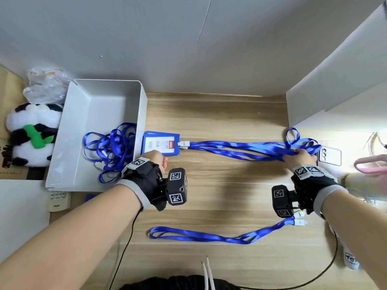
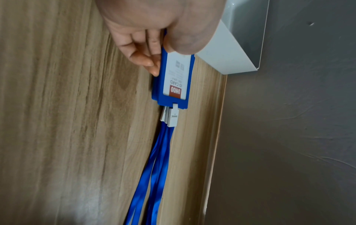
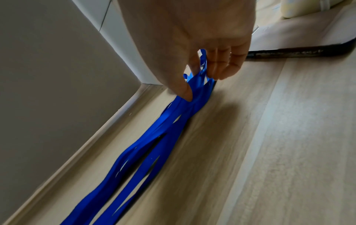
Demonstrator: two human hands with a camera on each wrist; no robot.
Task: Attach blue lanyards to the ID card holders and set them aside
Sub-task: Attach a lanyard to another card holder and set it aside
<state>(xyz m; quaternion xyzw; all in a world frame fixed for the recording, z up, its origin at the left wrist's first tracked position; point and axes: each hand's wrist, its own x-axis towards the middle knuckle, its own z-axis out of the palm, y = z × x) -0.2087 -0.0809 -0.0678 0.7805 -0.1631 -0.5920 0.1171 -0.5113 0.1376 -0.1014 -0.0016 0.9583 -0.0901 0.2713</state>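
Along the worktop's far edge our left hand (image 1: 156, 159) pinches the stacked ID card holders (image 1: 160, 142); our right hand (image 1: 301, 156) grips their blue lanyards (image 1: 236, 148); tugging harder might unclip one.

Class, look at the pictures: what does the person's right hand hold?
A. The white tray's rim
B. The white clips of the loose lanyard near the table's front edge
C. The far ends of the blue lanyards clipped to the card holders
C: the right hand pinches the bunched loops of the blue fabric lanyards, which run back to the blue plastic ID card holders.
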